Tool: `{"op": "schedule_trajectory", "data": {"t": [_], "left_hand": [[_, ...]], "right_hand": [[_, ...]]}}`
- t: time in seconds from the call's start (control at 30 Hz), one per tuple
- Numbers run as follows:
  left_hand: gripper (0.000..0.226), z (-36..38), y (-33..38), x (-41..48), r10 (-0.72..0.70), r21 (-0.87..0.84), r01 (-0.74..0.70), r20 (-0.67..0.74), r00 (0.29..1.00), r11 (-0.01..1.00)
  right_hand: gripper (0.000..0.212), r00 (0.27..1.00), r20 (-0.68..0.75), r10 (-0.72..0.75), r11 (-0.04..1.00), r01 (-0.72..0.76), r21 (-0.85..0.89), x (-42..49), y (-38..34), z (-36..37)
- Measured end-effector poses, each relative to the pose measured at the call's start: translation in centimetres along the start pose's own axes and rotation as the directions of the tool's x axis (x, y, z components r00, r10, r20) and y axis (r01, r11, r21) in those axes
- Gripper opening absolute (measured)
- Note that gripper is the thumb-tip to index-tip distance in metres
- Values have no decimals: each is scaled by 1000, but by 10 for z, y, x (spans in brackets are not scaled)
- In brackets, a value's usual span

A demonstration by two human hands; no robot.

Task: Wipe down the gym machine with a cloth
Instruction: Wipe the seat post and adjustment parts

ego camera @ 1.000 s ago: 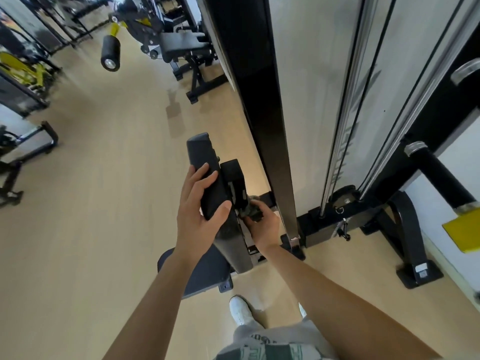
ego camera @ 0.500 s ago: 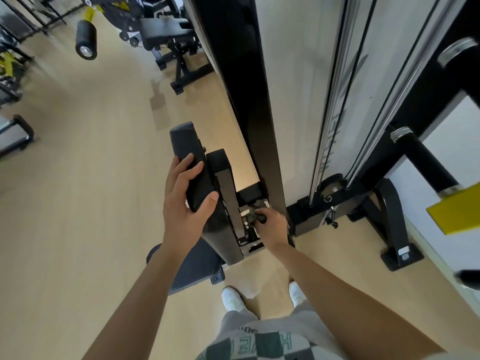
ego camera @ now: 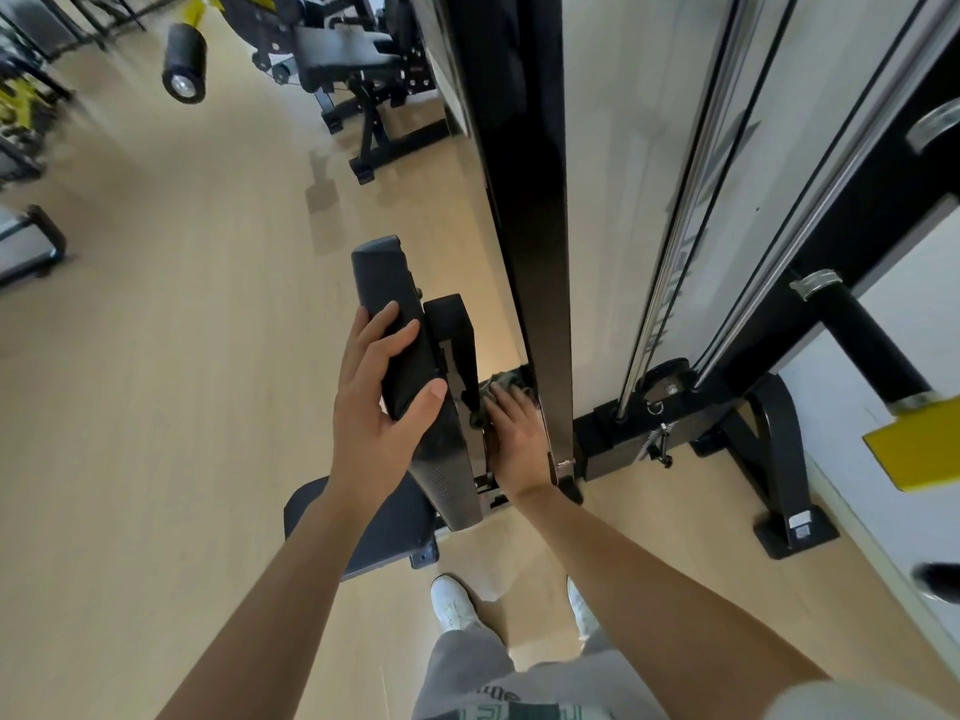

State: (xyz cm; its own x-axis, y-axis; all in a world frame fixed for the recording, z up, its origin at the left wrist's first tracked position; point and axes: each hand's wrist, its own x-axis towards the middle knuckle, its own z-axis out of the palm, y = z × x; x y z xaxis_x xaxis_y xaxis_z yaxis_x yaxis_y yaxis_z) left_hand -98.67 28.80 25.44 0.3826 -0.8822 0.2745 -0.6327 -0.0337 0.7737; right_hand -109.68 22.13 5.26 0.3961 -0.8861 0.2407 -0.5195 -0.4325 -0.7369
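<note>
Cloth mostly hidden under flat right hand; left hand clasped round backrest pad.

black padded backrest sits just left of the tall black steel upright, dark crumpled cloth down between them

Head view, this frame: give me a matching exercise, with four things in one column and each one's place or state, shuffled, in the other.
Things
1. left hand
2. right hand
3. roller pad
4. white shoes

Places or states
A. on the floor, bottom of the view
B. grips the back pad
C. rests on the cloth, low behind that pad
D. far off, top left

Pairs: 1-B, 2-C, 3-D, 4-A
</note>
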Motion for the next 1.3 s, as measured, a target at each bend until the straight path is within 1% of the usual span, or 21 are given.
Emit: {"op": "schedule_trajectory", "data": {"t": [0.1,0.23,0.3,0.37,0.4,0.43,0.5,0.53,0.57,0.63,0.67,0.73,0.77,0.87,0.97,1.0,1.03,1.1,1.13,1.23,1.3], "left_hand": [[56,0,1,-1,2,5,-2,-4,1000,1000],[56,0,0,-1,3,0,-3,-5,1000,1000],[56,0,0,-1,5,-2,-5,-6,1000,1000],[55,1,0,-2,4,-4,-4,-5,1000,1000],[55,1,0,-2,2,-5,-2,-5,1000,1000],[55,1,0,-2,-1,-6,1,-7,1000,1000],[55,1,-1,-1,-4,-6,3,-11,1000,1000],[55,1,0,-1,-3,-5,3,-11,1000,1000],[55,1,0,-1,-3,-5,3,-10,1000,1000],[54,1,2,-2,-2,-7,2,-10,1000,1000],[54,1,2,-2,-1,-8,1,-10,1000,1000],[54,1,3,-2,0,-8,0,-10,1000,1000],[54,1,3,-2,0,-7,0,-9,1000,1000],[54,1,2,-2,-3,-3,3,-6,1000,1000],[53,2,2,-2,-1,-12,1,-10,1000,1000],[53,2,2,-2,-1,-13,1,-11,1000,1000],[53,2,2,-2,-1,-12,1,-12,1000,1000],[54,2,2,-2,-2,-9,2,-13,1000,1000],[54,2,1,-2,-3,-5,2,-14,1000,1000],[54,3,1,-2,-7,-10,7,-17,1000,1000],[54,4,0,-2,-11,-15,11,-19,1000,1000]], "right_hand": [[46,1000,1,-5,998,5,-55,0,-1,-3],[22,996,-65,54,998,-56,-38,-9,10,1],[17,989,-84,118,993,-119,-2,-18,17,3],[18,955,-26,295,950,-291,109,-27,16,-2],[19,892,31,450,873,-447,196,-29,15,-6],[20,777,101,622,723,-618,309,-29,14,-10],[20,458,284,842,243,-794,557,-26,17,-12],[21,329,394,858,7,-774,633,-23,16,-15],[23,248,487,837,-180,-716,674,-19,14,-18],[26,207,599,773,-368,-623,691,-10,8,-26],[28,239,610,755,-361,-626,692,-6,6,-27],[36,420,588,691,-104,-747,656,1,7,-23],[37,432,608,666,-59,-782,621,4,6,-18],[48,248,671,699,-207,-827,522,12,5,1],[80,321,718,618,-268,-773,575,11,11,-2],[76,382,712,589,-319,-699,640,8,4,-13],[58,453,678,578,-316,-642,699,4,0,-23],[25,390,721,573,-437,-599,671,8,-3,-38],[22,352,673,650,-308,-688,657,9,-7,-42],[22,417,638,647,-287,-642,711,6,-17,-49],[18,411,604,683,-188,-701,688,1,-12,-42]]}}
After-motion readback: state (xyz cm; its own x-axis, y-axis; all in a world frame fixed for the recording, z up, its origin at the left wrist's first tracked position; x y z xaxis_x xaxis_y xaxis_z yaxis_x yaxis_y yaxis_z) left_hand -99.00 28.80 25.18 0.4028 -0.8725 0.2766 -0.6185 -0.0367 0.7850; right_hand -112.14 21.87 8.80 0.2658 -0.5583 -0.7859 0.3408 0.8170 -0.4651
